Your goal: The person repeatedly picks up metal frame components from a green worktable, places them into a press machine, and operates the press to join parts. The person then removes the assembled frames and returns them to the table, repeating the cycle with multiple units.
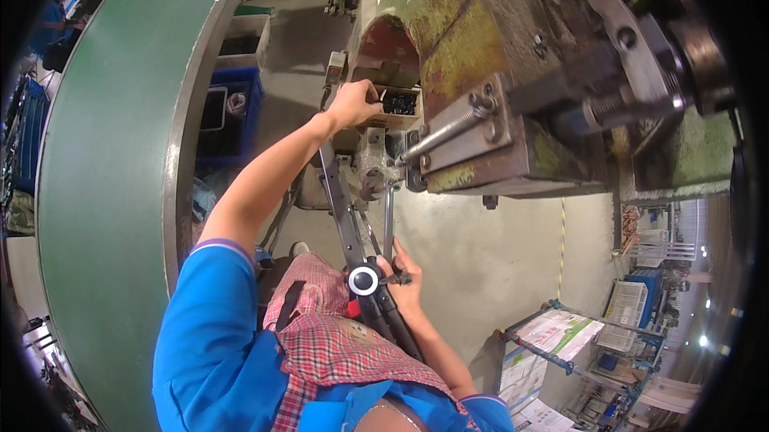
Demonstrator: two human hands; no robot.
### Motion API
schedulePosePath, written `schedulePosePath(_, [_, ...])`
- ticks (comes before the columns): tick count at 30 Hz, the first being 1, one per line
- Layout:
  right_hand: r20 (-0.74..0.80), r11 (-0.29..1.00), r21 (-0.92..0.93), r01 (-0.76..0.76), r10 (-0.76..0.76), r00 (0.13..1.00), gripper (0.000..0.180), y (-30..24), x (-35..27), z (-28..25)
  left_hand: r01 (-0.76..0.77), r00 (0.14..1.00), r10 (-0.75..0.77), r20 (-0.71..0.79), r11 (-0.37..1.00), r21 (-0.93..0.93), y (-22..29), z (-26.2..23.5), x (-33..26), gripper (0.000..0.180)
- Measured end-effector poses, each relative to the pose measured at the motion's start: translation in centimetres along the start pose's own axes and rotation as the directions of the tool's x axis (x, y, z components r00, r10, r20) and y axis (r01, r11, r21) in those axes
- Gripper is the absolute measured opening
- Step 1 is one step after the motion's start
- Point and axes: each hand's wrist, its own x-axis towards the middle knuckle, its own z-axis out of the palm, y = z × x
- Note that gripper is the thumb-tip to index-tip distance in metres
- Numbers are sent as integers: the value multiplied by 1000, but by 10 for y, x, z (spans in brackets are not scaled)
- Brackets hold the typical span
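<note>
My left hand [352, 102] reaches up and forward to a small open box of dark metal parts [398, 105] set in the mouth of a worn green and rusty press machine [481, 56]. Its fingers are pinched at the box's near edge; what they hold is too small to see. My right hand [403, 281] sits low near my lap, closed around a thin metal lever rod [388, 216] that rises toward the machine. A black arm with a round white and black knob [363, 280] lies just left of that hand.
A big green curved guard [112, 160] fills the left side. Blue and grey bins [232, 104] stand on the concrete floor beyond it. Metal racks with white crates and cartons [593, 328] are at the lower right. A spring-loaded bolt [448, 124] juts from the machine's face.
</note>
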Motion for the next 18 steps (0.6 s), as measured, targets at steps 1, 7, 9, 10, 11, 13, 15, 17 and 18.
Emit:
schedulePosePath(1, [-5,998,52,25,-25,1000,55,0,0,1,72,997,-70,20,978,-195,15,-3,-21,31])
schedulePosePath(7, [-29,960,250,128,-124,992,66,8,5,-6,174,975,5,223,608,-775,67,21,-137,20])
schedulePosePath(9, [24,950,255,181,-194,981,58,1,5,-12,158,985,-68,157,706,-690,72,29,-140,19])
schedulePosePath(10, [73,947,266,180,-206,976,51,2,5,-16,84,996,-50,72,783,-617,71,36,-137,21])
schedulePosePath(11, [127,943,280,180,-222,967,45,3,7,-18,85,996,-58,66,823,-562,72,36,-135,23])
schedulePosePath(13, [144,950,291,113,-160,976,26,0,3,-21,50,998,-70,-5,768,-639,81,41,-142,24])
schedulePosePath(15, [129,965,229,125,-157,979,19,1,2,-22,14,995,-69,-69,800,-600,75,53,-142,24])
schedulePosePath(17, [161,961,246,125,-168,973,13,4,3,-27,-44,987,-42,-156,859,-510,84,56,-146,23])
schedulePosePath(18, [179,959,255,126,-174,968,10,6,5,-30,-83,977,-11,-211,898,-432,87,57,-149,23])
